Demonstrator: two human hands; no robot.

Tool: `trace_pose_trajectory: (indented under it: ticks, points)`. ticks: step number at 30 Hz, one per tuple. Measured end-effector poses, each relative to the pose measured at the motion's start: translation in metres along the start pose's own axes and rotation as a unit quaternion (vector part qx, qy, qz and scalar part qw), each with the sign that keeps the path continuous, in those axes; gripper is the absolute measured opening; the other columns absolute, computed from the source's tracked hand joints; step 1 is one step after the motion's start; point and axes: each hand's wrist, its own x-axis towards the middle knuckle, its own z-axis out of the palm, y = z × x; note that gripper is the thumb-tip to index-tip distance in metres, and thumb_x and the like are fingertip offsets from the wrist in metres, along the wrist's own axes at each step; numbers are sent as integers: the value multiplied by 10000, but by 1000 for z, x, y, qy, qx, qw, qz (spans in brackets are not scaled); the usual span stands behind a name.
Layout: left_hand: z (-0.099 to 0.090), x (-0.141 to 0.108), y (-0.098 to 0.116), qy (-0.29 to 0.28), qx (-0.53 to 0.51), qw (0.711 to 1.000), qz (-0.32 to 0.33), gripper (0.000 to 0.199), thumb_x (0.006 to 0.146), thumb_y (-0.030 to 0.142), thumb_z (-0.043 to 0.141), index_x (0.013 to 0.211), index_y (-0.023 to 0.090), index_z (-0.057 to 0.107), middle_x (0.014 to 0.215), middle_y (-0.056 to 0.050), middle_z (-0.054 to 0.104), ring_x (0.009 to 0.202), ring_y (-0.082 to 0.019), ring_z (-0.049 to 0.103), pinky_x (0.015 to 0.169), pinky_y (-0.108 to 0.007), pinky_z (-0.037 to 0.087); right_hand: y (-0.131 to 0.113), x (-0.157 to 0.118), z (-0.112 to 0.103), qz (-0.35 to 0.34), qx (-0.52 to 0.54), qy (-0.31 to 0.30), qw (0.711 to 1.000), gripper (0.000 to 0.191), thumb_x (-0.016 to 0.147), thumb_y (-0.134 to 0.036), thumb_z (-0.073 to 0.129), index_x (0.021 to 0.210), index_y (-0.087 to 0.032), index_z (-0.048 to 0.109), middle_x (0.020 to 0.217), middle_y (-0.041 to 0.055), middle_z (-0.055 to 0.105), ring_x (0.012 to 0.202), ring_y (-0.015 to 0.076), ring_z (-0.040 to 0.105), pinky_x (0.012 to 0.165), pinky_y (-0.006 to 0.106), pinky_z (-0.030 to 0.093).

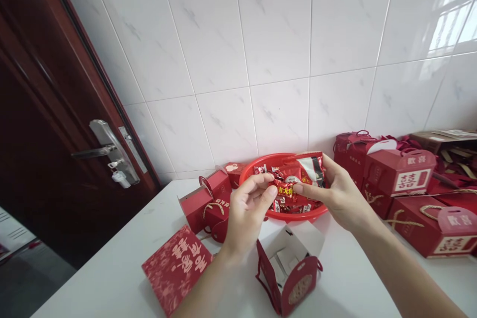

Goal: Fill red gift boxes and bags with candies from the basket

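My left hand [248, 206] pinches the left end of a small red wrapped candy [285, 189] with gold lettering, between thumb and fingertips. The thumb of my right hand [341, 191] touches the candy's other end. That hand's fingers close on a larger red snack packet [306, 169] with a white and black corner. Both hands are above a red plastic basin [257, 163] that holds several wrapped sweets, partly hidden by my hands. Below them stands an open red gift box [298, 285] with a white inside and its flaps apart.
Folded-open red boxes [214, 203] and a patterned red box [177, 268] lie at left on the white table [122, 258]. Closed red gift boxes [400, 171] with rope handles are stacked at right, near a cardboard carton [428, 138]. A tiled wall [276, 49] stands behind; a dark door [48, 109] is at left.
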Motion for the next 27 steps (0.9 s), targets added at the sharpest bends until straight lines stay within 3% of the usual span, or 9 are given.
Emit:
trace_pose_trajectory:
  ticks: [11,15,18,21,24,27]
  points:
    - [-8,4,5,-43,67,997,3,164,840,284,710,983,203,707,835,-11,696,785,-143,664,755,-251,567,-3,1,0,-18,-30,-14,999,397,691,-280,861,1006,-209,631,876,22,727,747,191,676,646,300,558]
    - [-21,10,14,-127,185,974,-8,221,854,278,679,1061,203,687,972,-41,727,911,-186,690,847,-298,555,-6,2,-3,-37,-131,-43,990,374,705,-283,829,1014,-203,632,884,22,697,762,187,632,648,299,517]
    - [-37,15,20,-184,287,939,-34,163,880,342,643,947,203,694,1022,-48,734,939,-209,690,862,-322,540,-2,4,-4,-26,-230,-87,969,323,717,-281,797,980,-201,627,819,-6,632,702,159,556,604,280,451]
    - [-48,15,25,-260,378,884,-92,277,908,460,584,928,220,722,961,-44,736,888,-221,682,769,-313,523,3,4,-2,-1,-276,-130,952,316,740,-301,767,1004,-198,627,831,-12,601,720,156,529,631,283,431]
    - [-50,13,26,-332,438,821,-151,394,919,557,517,971,233,736,936,-42,735,892,-235,674,710,-291,488,6,3,1,1,-291,-136,947,312,763,-277,723,1046,-198,617,902,6,616,767,168,538,658,292,424]
    - [-46,11,25,-380,484,764,-194,501,883,650,501,1026,230,734,1033,-65,726,950,-260,671,675,-275,463,5,3,0,-9,-308,-125,943,247,767,-260,697,983,-199,595,852,-1,596,722,155,509,616,285,388]
